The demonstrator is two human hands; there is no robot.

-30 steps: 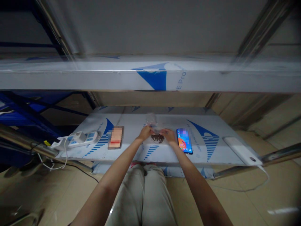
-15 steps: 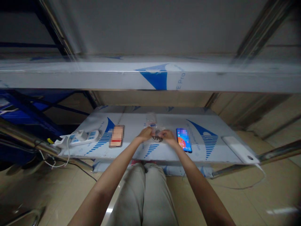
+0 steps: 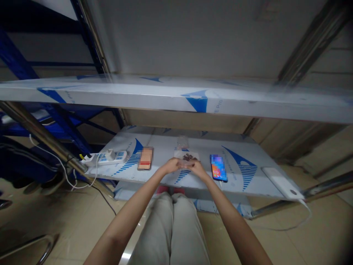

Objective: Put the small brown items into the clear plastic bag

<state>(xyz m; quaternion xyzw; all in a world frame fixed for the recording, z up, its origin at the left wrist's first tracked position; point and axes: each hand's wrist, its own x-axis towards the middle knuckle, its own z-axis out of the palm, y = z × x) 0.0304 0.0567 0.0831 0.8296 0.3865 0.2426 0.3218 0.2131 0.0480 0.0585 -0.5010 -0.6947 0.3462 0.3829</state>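
Note:
A small clear plastic bag (image 3: 194, 152) with several dark brown pieces (image 3: 189, 157) in it is in front of me over the lower shelf. My left hand (image 3: 173, 166) pinches its near edge from the left. From the right, my right hand (image 3: 196, 168) grips the same edge, fingers closed and close to the left ones. The brown pieces lie just beyond my fingertips; their kind is too small to tell. Another clear plastic packet (image 3: 182, 141) rests on the shelf just behind the bag.
The film-covered shelf (image 3: 162, 138) carries a phone with a lit screen (image 3: 219, 169), a flat phone-like item (image 3: 145, 159), a power strip (image 3: 120, 157) and a long white device (image 3: 281, 183) with a cable. An upper shelf edge (image 3: 138, 99) crosses above my hands.
My hands have drawn closer together along the bag's near edge. The brown pieces now show beyond my fingers instead of between them. The camera view has shifted.

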